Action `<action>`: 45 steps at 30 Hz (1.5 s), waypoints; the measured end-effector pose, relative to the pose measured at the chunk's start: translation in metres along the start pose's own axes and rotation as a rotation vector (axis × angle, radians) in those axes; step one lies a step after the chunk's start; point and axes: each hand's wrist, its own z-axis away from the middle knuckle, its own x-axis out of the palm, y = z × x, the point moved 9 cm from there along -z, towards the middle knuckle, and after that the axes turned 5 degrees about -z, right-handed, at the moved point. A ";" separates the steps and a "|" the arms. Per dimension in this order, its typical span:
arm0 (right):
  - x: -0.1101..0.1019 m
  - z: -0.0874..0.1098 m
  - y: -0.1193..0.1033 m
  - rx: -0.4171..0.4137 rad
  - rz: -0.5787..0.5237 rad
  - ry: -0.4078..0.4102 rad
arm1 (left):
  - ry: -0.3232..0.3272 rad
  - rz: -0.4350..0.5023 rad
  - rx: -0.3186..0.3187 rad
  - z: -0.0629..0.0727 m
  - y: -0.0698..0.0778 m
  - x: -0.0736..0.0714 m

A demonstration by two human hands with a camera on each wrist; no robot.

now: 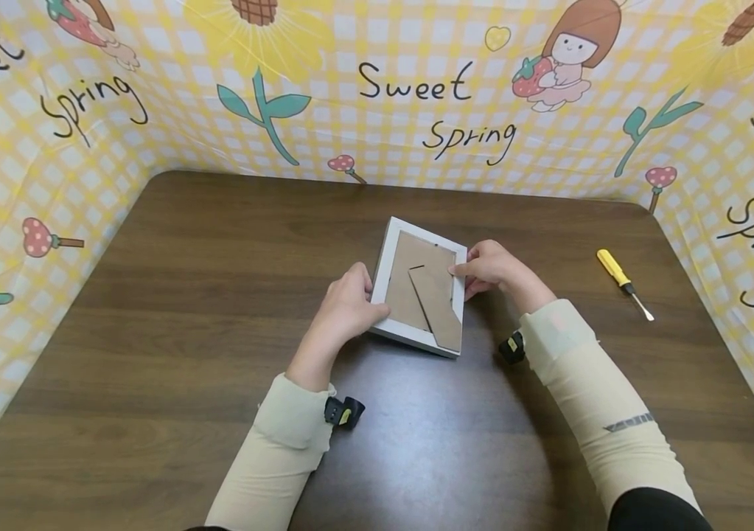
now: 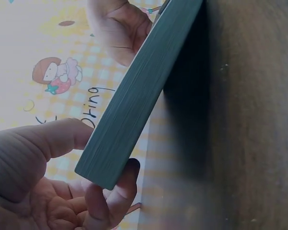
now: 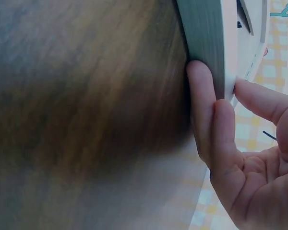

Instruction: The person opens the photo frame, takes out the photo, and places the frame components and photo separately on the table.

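Observation:
A picture frame with a pale border is held tilted above the table, its brown backing board facing up. A cardboard stand leg lies against that board. My left hand grips the frame's left edge, thumb on the back border and fingers underneath, as the left wrist view shows at one corner of the frame. On the opposite edge, my right hand pinches the frame between thumb and fingers. In the right wrist view, two fingers lie along the frame's side and underside. The front face is hidden.
A screwdriver with a yellow handle lies on the brown wooden table to the right. Yellow checked cloth with printed flowers and words rises round the back and sides of the table.

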 end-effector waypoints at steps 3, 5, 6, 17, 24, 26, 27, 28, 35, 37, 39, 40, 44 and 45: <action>0.001 -0.001 0.000 -0.007 -0.007 -0.006 | 0.012 0.003 0.005 0.002 0.003 -0.004; 0.002 -0.001 0.000 -0.009 -0.010 -0.014 | 0.020 -0.002 0.009 0.004 0.006 -0.006; 0.003 -0.001 0.000 -0.010 -0.011 -0.017 | 0.023 -0.004 0.012 0.004 0.007 -0.007; 0.006 -0.001 -0.004 -0.035 -0.041 -0.032 | 0.087 0.043 0.005 0.011 0.018 -0.013; 0.013 0.000 -0.006 -0.043 -0.103 -0.075 | 0.142 0.017 0.044 0.014 0.027 -0.021; 0.014 0.000 -0.006 -0.041 -0.109 -0.085 | 0.155 0.001 0.065 0.017 0.032 -0.024; 0.015 0.001 -0.006 -0.040 -0.107 -0.086 | 0.163 -0.007 0.078 0.018 0.035 -0.025; 0.015 0.001 -0.006 -0.039 -0.104 -0.086 | 0.169 -0.015 0.092 0.020 0.037 -0.026; 0.012 0.002 -0.006 -0.047 -0.048 -0.058 | 0.212 -0.059 0.163 0.029 0.056 -0.031; 0.012 0.002 -0.008 -0.069 -0.036 -0.051 | 0.212 -0.066 0.182 0.030 0.061 -0.030; 0.011 0.002 -0.010 -0.095 -0.034 -0.051 | 0.211 -0.069 0.199 0.031 0.065 -0.030; 0.011 0.002 -0.010 -0.106 -0.031 -0.048 | 0.209 -0.067 0.205 0.031 0.066 -0.029; 0.012 0.002 -0.010 -0.134 -0.039 -0.053 | 0.217 -0.066 0.222 0.033 0.072 -0.027; 0.011 0.002 -0.010 -0.139 -0.036 -0.052 | 0.223 -0.067 0.225 0.034 0.074 -0.026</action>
